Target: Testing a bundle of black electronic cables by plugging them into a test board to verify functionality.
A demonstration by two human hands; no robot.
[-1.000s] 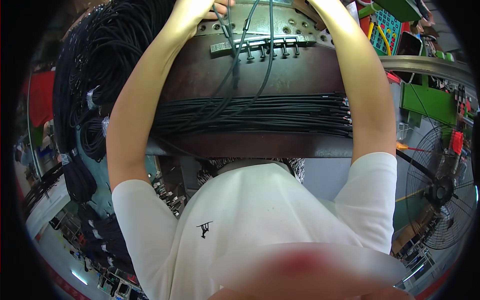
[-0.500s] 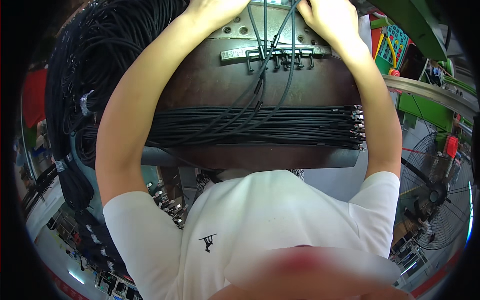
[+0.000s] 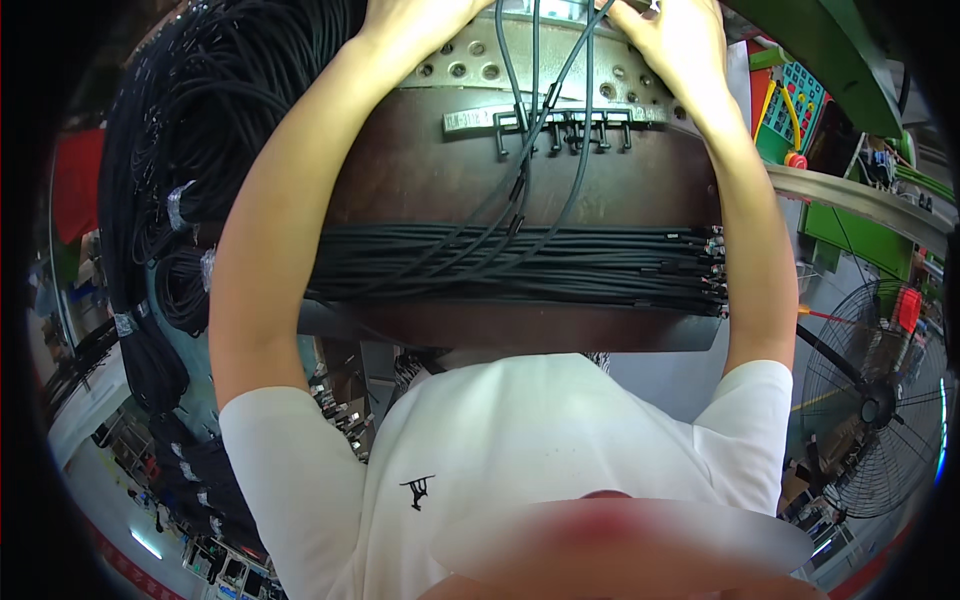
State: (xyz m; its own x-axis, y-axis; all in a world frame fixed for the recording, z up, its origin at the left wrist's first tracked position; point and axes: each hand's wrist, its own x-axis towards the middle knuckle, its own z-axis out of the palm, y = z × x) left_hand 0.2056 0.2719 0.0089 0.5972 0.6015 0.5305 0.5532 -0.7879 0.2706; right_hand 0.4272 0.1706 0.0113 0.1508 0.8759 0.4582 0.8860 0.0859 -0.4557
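Workshop, green machine frame (image 3: 835,45) at right, black floor fan (image 3: 875,400) lower right, hanging bundles of black cable (image 3: 180,170) at left. Brown work board (image 3: 520,180) in middle, metal comb fixture (image 3: 560,120) on it. Left hand (image 3: 420,15) on perforated metal plate (image 3: 470,60), grip cut off by picture edge, cannot tell. Right hand (image 3: 670,35) at top, fingers bent near thin black wires (image 3: 535,110); whether it clamps them cannot tell. Wires run down to flat cable layer (image 3: 520,265)

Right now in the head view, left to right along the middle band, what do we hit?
Hanging black cable bundles → left forearm → band of black cables laid across the brown workbench → right forearm → green machine frame → floor fan.
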